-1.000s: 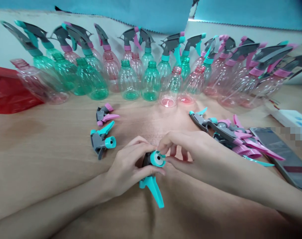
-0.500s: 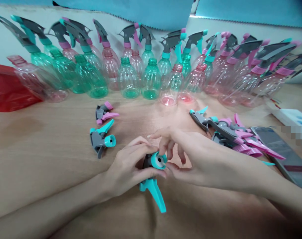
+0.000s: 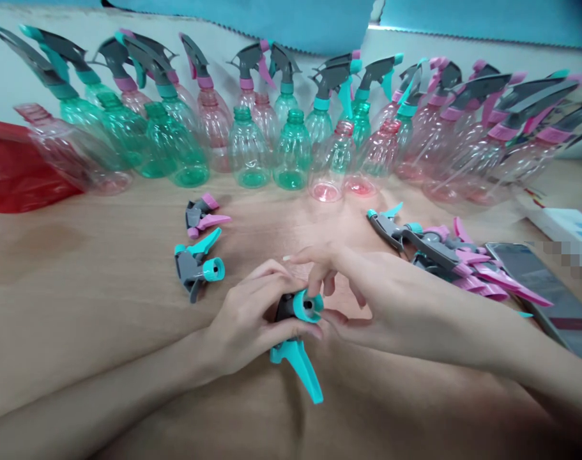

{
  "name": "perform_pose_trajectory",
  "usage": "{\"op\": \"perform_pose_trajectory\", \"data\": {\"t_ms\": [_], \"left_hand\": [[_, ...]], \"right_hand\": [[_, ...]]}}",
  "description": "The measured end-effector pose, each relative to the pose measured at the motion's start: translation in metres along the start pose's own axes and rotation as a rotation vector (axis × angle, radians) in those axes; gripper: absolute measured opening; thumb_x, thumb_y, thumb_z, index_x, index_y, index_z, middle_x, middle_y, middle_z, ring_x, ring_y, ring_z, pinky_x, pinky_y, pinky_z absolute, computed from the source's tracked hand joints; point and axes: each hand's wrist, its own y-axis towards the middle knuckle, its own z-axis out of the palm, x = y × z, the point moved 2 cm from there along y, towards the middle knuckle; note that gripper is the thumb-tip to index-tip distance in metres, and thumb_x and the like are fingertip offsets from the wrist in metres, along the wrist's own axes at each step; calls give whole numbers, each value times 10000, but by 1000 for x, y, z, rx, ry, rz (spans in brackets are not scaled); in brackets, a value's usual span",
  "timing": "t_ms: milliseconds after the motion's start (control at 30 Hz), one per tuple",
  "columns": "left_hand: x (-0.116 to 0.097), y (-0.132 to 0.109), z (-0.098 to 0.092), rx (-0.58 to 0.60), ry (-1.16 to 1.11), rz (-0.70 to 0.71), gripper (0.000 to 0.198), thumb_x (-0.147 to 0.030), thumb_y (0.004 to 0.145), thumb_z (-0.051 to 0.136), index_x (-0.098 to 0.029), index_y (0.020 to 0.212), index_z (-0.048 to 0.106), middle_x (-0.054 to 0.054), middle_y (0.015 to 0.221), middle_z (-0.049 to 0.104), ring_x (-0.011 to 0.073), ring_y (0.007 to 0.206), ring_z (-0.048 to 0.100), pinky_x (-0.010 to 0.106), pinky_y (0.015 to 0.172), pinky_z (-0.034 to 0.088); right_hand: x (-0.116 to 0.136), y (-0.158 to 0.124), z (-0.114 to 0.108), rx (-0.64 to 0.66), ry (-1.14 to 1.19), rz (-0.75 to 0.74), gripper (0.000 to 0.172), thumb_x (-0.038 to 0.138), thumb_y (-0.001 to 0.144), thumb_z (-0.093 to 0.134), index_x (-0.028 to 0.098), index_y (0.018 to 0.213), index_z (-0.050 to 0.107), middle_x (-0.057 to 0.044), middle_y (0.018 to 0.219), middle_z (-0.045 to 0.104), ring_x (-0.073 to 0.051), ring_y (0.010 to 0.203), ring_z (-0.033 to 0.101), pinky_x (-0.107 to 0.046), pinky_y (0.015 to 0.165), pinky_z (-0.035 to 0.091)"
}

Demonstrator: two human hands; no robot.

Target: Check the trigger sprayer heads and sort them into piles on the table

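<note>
My left hand [image 3: 245, 316] is closed around a grey and teal trigger spray head [image 3: 298, 367], its trigger pointing down toward me. The teal screw collar [image 3: 308, 305] faces right, with a dark hole in its middle. My right hand [image 3: 355, 284] curves over that collar, thumb and a bent fingertip at its rim, index finger stretched out above. Whether something small sits between these fingertips, I cannot make out. Left of my hands lie another grey and teal spray head [image 3: 192, 268] and a grey and pink one [image 3: 202, 216].
Clear bottles, including a green one [image 3: 250, 153] and a pink one [image 3: 331, 166], line the back, many with spray heads fitted. A pile of loose spray heads [image 3: 444, 255] lies at right beside a phone [image 3: 540, 281]. A red bag [image 3: 22, 172] is at far left.
The spray head in my left hand has turned slightly, and its collar opening shows a little differently. My right fingers have shifted slightly at the rim. Everything else stays put.
</note>
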Motion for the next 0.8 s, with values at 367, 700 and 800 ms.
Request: {"op": "perform_pose_trajectory", "data": {"t_ms": [367, 700, 800], "left_hand": [[-1, -3, -1, -11, 60, 43, 312, -439, 783, 672, -168, 913, 589, 26, 760, 651, 192, 810, 588, 315, 729, 510], [-1, -1, -3, -76, 82, -12, 292, -438, 857, 586, -160, 948, 585, 43, 758, 643, 174, 737, 573, 259, 607, 498], [0, 0, -2, -85, 51, -32, 314, -441, 814, 642, -172, 970, 598, 32, 751, 648, 169, 732, 565, 258, 611, 497]], "right_hand": [[-2, 3, 7, -48, 20, -40, 497, 149, 767, 603, 222, 1235, 450, 20, 968, 686, -125, 805, 631, -224, 622, 442], [3, 3, 19, -370, -59, -79, 327, 167, 800, 610, 209, 1109, 508, 76, 786, 659, -78, 661, 582, -191, 568, 390], [5, -1, 10, -317, -89, -33, 250, 211, 828, 619, 215, 1061, 530, 79, 784, 661, -83, 651, 584, -208, 529, 367]]}}
